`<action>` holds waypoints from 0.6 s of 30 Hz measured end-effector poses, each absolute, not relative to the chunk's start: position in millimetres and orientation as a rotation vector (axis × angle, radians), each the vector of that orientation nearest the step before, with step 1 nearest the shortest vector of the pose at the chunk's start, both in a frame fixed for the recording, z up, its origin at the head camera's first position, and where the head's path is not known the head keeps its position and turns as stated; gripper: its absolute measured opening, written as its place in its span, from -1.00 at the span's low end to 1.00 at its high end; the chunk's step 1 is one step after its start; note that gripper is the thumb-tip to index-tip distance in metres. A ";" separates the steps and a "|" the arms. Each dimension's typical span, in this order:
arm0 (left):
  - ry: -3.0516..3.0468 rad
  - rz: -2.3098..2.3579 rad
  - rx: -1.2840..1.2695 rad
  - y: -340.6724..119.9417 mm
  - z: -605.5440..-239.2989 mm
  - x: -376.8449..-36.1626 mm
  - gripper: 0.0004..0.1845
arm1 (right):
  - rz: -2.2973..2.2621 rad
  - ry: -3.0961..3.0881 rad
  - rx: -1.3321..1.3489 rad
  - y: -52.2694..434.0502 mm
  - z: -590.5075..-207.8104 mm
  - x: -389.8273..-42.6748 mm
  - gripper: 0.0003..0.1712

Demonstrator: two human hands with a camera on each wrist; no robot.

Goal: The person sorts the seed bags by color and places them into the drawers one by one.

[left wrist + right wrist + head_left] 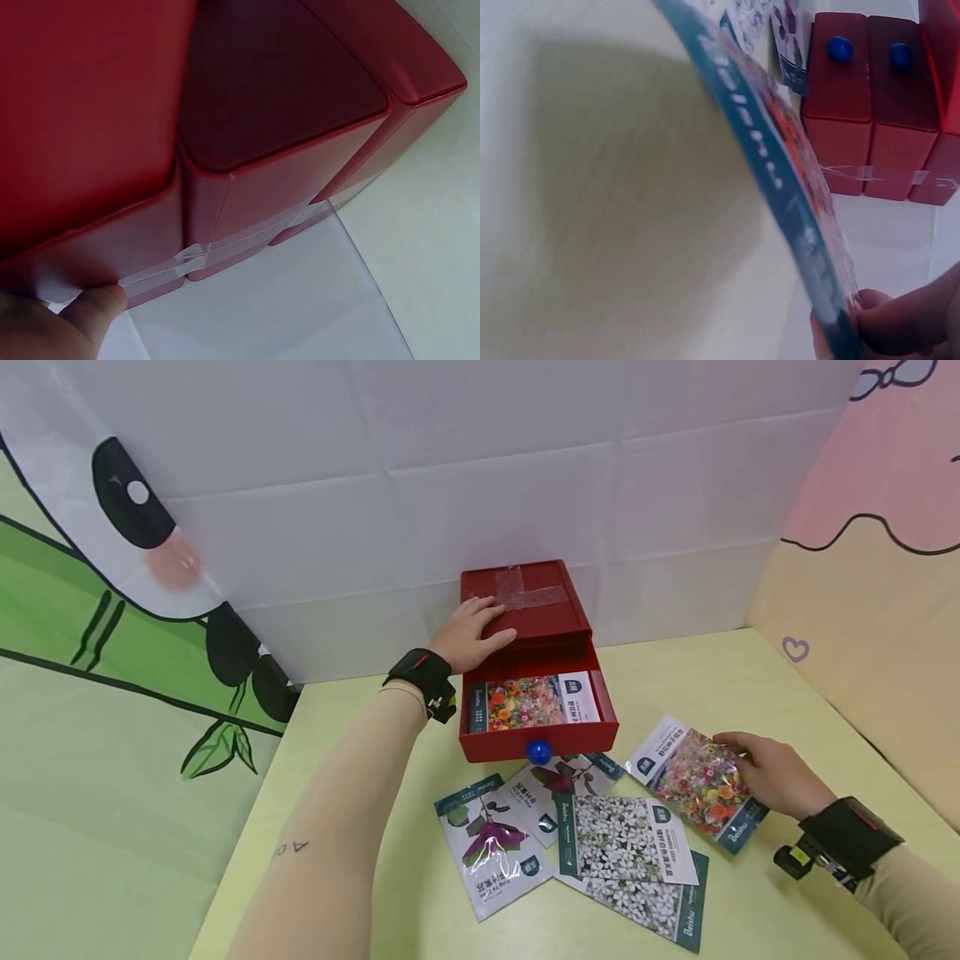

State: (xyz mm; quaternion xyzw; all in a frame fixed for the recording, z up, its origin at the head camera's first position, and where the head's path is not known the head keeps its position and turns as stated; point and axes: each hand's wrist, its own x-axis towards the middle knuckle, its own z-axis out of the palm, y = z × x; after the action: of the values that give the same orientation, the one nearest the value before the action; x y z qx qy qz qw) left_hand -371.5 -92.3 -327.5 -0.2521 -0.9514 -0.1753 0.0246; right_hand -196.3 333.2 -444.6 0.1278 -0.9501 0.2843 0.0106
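At right hand (776,774) — seed packet (697,781), pinched, off table (787,693).

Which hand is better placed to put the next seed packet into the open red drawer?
Right, most likely. The right hand already pinches the multicolour flower packet at its edge, just right of the open drawer. The left hand lies flat on the red box top, holding no packet.

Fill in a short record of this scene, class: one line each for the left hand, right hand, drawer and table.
left hand: left hand rests flat on the red box
right hand: right hand pinches a colourful seed packet
drawer: drawer pulled open, one flower packet inside
table: table bears more packets in front of the drawer
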 end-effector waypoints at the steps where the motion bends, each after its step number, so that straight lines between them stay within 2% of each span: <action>1: -2.939 -0.541 -0.779 -92.0 -327.5 -371.6 -0.27 | 0.895 -2.954 0.397 334.1 -441.7 -196.7 -0.59; 18: -2.940 -0.505 -0.780 -91.4 -327.8 -370.8 -0.28 | 0.848 -2.764 0.426 338.2 -373.9 -205.9 -0.59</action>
State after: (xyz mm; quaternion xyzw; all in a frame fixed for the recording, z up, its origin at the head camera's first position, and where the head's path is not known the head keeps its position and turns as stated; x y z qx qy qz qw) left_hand -370.8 -91.4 -327.8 -0.2530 -0.9531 -0.1636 0.0291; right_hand -205.9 338.2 -373.9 0.1450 -0.9402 0.2883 0.1092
